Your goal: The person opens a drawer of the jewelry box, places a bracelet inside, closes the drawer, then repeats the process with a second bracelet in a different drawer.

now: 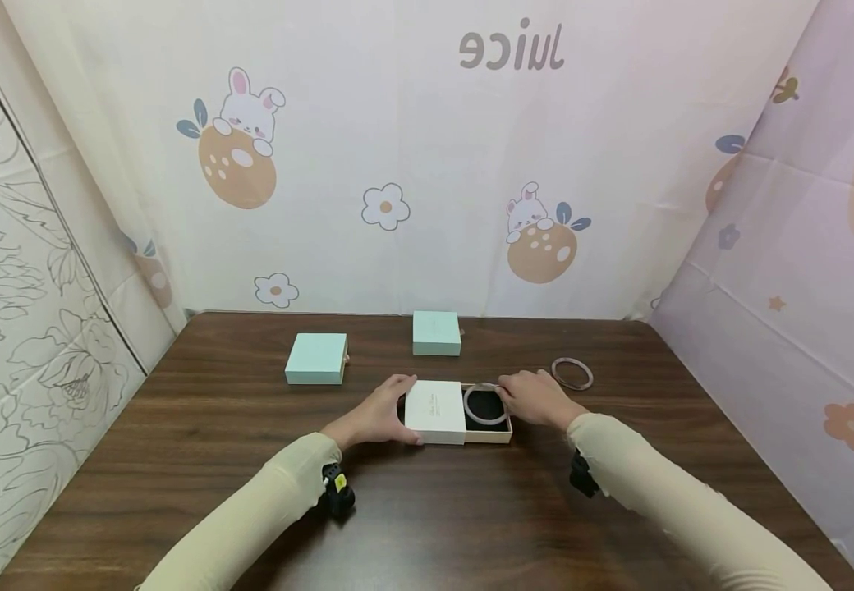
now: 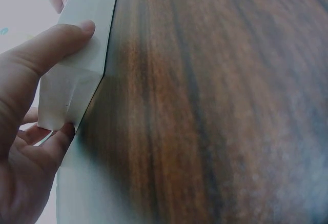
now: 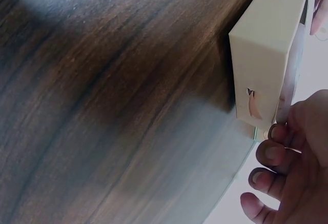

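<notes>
Box long axis parallels worktop far edge, drawer rightward; your left hand clamps box, right hand pinches bangle.

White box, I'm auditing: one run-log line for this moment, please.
left hand: grips white box | right hand: pinches bangle | drawer: partly out | second bangle: on table

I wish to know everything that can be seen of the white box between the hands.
The white box looks like cardboard: a sleeve with faint lettering on top and a cream tray, slid partly out toward the right hand, with dark lining and a pinkish pull tab. It lies flat on the brown table. The left hand grips the sleeve; the right appears to pinch a ring at the tray.
</notes>
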The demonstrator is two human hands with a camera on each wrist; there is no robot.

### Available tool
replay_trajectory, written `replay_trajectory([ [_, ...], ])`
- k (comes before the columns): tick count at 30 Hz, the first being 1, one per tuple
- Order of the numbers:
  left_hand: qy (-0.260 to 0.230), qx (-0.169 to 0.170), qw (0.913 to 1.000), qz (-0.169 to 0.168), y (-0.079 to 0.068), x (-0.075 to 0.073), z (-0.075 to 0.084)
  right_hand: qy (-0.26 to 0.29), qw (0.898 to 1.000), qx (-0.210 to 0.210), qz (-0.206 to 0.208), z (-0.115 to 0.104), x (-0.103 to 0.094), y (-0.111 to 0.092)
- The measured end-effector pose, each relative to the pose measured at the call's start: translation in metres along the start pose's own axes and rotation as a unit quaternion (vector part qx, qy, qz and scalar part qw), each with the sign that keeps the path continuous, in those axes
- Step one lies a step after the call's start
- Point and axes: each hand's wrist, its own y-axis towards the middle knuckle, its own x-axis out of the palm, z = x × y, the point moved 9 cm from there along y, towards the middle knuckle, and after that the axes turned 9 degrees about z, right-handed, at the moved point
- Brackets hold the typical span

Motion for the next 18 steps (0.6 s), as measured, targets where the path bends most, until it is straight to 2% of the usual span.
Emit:
replay_trajectory([
  [18, 0.002, 0.0, 1.0, -0.004, 0.0007, 0.0004, 0.0002, -0.03, 1.0, -0.007, -0.001, -0.0031, 0.0002, 0.0033],
])
